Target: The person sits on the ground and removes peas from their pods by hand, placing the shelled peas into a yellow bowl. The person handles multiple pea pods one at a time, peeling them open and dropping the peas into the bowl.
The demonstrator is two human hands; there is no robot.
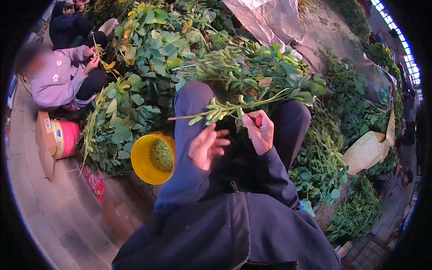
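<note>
A cut soybean stalk [216, 111] with fuzzy green pods lies crosswise over my knees, its bare brown end to the left. Just below it is my left hand [206, 146], blurred, fingers apart and nothing seen in it. My right hand [260, 131] has a small red object [258, 122] between its fingers; most of that object is hidden, so its kind is unclear. The right fingertips also touch a green pod [240, 113] on the stalk. By my left leg, a yellow bucket [140, 158] holds many loose green pods [162, 155].
Heaped soybean plants [162, 44] surround my legs. A person [60, 74] sits at left with a stalk in both hands, near a pink bucket [70, 138] and a cardboard box [45, 141]. Plastic sheeting [270, 20] lies behind, a pale sack [366, 150] at right.
</note>
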